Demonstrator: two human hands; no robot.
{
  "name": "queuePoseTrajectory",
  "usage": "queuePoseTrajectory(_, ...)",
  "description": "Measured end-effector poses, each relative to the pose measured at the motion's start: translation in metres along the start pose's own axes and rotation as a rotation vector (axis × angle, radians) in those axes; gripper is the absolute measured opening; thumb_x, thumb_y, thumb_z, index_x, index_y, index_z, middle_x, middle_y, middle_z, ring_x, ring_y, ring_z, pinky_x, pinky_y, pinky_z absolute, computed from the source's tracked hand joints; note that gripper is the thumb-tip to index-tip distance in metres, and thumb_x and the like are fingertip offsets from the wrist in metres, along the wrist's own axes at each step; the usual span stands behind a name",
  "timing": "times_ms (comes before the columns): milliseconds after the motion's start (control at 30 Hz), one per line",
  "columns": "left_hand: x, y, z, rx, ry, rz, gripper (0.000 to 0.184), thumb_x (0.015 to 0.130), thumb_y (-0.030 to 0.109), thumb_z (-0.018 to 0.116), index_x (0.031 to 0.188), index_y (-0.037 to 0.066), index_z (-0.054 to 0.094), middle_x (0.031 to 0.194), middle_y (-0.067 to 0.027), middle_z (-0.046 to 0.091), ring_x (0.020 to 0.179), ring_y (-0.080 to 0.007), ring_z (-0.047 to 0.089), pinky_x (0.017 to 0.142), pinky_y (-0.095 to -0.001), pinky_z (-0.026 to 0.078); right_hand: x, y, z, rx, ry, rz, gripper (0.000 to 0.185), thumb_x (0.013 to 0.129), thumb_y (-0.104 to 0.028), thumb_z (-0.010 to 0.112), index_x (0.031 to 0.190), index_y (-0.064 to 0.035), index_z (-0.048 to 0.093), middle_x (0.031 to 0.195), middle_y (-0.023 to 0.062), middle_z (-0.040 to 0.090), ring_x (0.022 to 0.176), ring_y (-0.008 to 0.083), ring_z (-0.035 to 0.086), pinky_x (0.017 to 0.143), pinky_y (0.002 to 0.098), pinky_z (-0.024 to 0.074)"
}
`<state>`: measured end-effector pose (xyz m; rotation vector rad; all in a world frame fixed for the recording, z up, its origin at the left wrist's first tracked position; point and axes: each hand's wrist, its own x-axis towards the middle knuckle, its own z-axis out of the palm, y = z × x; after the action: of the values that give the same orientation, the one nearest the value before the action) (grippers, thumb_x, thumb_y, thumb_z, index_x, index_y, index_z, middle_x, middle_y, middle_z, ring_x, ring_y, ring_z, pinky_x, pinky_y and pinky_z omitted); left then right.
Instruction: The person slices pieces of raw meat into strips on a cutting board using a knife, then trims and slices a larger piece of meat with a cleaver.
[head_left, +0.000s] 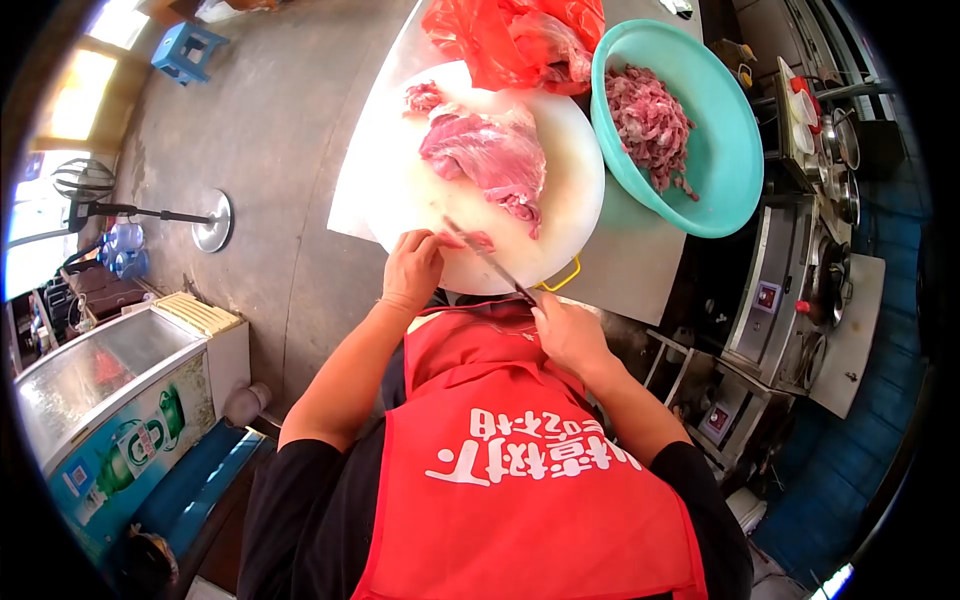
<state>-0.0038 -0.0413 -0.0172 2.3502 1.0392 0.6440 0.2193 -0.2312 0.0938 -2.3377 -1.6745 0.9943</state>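
Note:
A round white cutting board (575, 190) lies in front of me with a large piece of raw meat (487, 160) on its far half. On the near side my left hand (412, 268) has its fingers curled together against a small slice of meat (478, 240). My right hand (572, 337) grips the handle of a knife (492, 262). Its blade points up and left across the board, beside that slice. A smaller meat chunk (423, 97) sits at the board's far left edge.
At the far right a turquoise basin (728, 130) holds cut meat pieces (648, 125). A red plastic bag (480, 50) with more meat adjoins the board. A yellow handle (563, 277) juts out near the board's front. Pots and a stove (765, 290) stand right; a glass-topped freezer (130, 365) stands left.

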Motion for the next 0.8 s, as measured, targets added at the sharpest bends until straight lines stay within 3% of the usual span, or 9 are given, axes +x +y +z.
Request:
queuePoseTrajectory(333, 0.006, 0.0, -0.003, 0.031, -0.073, 0.068, 0.023, 0.081, -0.001, 0.07, 0.102, 0.009, 0.072, 0.107, -0.008, 0.07, 0.104, -0.033, 0.065, 0.09, -0.0429, 0.057, 0.051, -0.028, 0.024, 0.047, 0.002, -0.121, 0.023, 0.106, -0.024, 0.053, 0.11, -0.0019, 0.057, 0.081, 0.0233, 0.072, 0.078, 0.0479, 0.071, 0.072, 0.0596, 0.0554)
queuePoseTrajectory(467, 0.006, -0.008, -0.001, 0.033, -0.082, 0.087, 0.021, 0.082, 0.0, 0.07, 0.1, 0.009, 0.072, 0.104, -0.0082, 0.07, 0.101, -0.0335, 0.065, 0.089, -0.0432, 0.057, 0.031, -0.005, 0.021, 0.065, -0.101, 0.002, 0.025, 0.106, -0.027, 0.055, 0.112, -0.0022, 0.057, 0.093, 0.0262, 0.073, 0.091, 0.0499, 0.07, 0.081, 0.0612, 0.0543)
queuePoseTrajectory(567, 0.005, -0.005, 0.004, 0.011, -0.064, -0.032, 0.019, 0.083, 0.0, 0.069, 0.099, 0.009, 0.072, 0.101, -0.0087, 0.07, 0.099, -0.0341, 0.065, 0.087, -0.0432, 0.056, -0.009, 0.032, -0.007, -0.009, -0.222, 0.09, 0.032, 0.106, -0.034, 0.052, 0.118, -0.0053, 0.057, 0.1, 0.0274, 0.073, 0.095, 0.0498, 0.07, 0.083, 0.0611, 0.0536)
queuePoseTrajectory(667, 0.003, 0.004, 0.007, 0.014, 0.015, -0.101, 0.019, 0.084, -0.001, 0.067, 0.1, 0.008, 0.072, 0.098, -0.0105, 0.07, 0.094, -0.0347, 0.067, 0.084, -0.0431, 0.057, -0.031, 0.065, -0.03, -0.041, -0.126, 0.081, 0.027, 0.103, -0.033, 0.057, 0.105, -0.0076, 0.065, 0.093, 0.0236, 0.074, 0.091, 0.0471, 0.07, 0.08, 0.0593, 0.0545)
queuePoseTrajectory(733, 0.005, 0.016, 0.009, -0.167, -0.107, -0.328, 0.014, 0.09, 0.001, 0.064, 0.101, 0.006, 0.071, 0.105, -0.0135, 0.073, 0.091, -0.0361, 0.071, 0.084, -0.0432, 0.058, -0.04, 0.072, -0.033, -0.062, -0.041, 0.083, 0.026, 0.102, -0.033, 0.058, 0.1, -0.0077, 0.066, 0.091, 0.0219, 0.074, 0.088, 0.0461, 0.071, 0.078, 0.0584, 0.0551)
queuePoseTrajectory(767, 0.006, 0.017, 0.02, -0.159, -0.11, -0.315, 0.014, 0.09, 0.001, 0.064, 0.101, 0.006, 0.071, 0.105, -0.0135, 0.073, 0.091, -0.0361, 0.071, 0.084, -0.0432, 0.058, -0.045, 0.074, -0.031, -0.085, 0.032, 0.088, 0.026, 0.101, -0.032, 0.058, 0.095, -0.0078, 0.067, 0.088, 0.0202, 0.074, 0.085, 0.0451, 0.071, 0.076, 0.0575, 0.0556)
queuePoseTrajectory(800, 0.003, 0.017, 0.036, -0.405, -0.159, -0.362, 0.014, 0.093, 0.003, 0.063, 0.104, 0.004, 0.072, 0.11, -0.015, 0.073, 0.091, -0.0365, 0.073, 0.084, -0.0432, 0.058, -0.049, 0.075, -0.028, -0.073, 0.043, 0.094, 0.026, 0.101, -0.032, 0.058, 0.095, -0.0078, 0.067, 0.088, 0.0202, 0.074, 0.085, 0.0451, 0.071, 0.076, 0.0575, 0.0556)
